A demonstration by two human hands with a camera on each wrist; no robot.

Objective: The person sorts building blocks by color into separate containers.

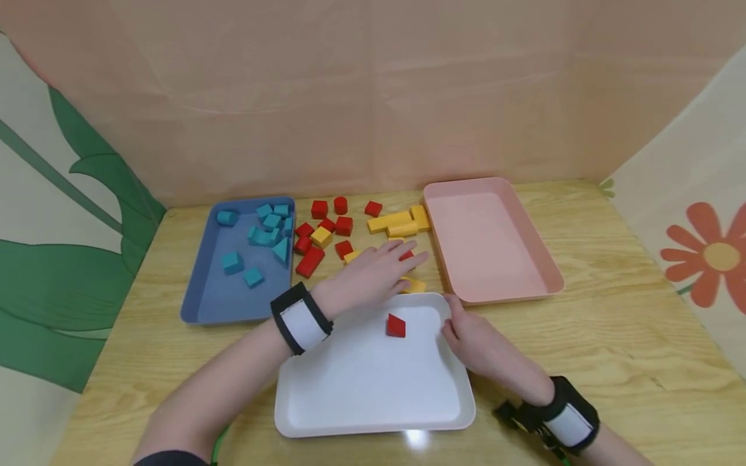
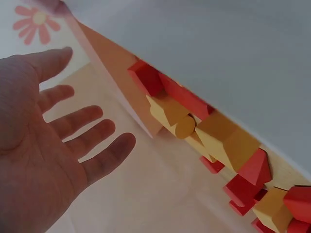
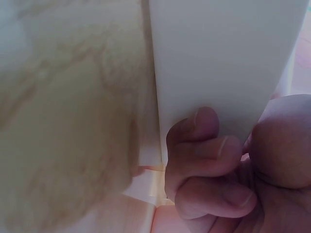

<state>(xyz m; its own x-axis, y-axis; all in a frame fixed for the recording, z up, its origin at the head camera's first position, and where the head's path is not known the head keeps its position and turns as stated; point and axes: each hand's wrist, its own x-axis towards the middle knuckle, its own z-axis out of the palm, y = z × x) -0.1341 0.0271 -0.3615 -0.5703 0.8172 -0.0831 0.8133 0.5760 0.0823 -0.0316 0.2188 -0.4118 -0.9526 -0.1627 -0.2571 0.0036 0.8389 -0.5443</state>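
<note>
My right hand (image 1: 474, 336) grips the far right corner of a white tray (image 1: 373, 395), its thumb over the rim. In the right wrist view, curled fingers (image 3: 209, 162) lie against the tray's outer side. One red block (image 1: 395, 325) lies in the tray. Past the tray's far edge, my left hand (image 1: 373, 275) reaches over red and yellow blocks with its fingers spread. It holds nothing; the left wrist view shows a bare palm (image 2: 39, 160) beside the blocks. A yellow block (image 1: 414, 285) and a red block (image 1: 406, 255) show partly from under those fingers.
On the left, a blue tray (image 1: 198, 291) contains several blue blocks. A pink tray (image 1: 495, 239) without blocks stands on the right. Between them, several red blocks (image 1: 310, 261) and yellow blocks (image 1: 389, 221) lie loose on the wooden table (image 1: 612, 310). A curtain (image 1: 373, 97) hangs behind.
</note>
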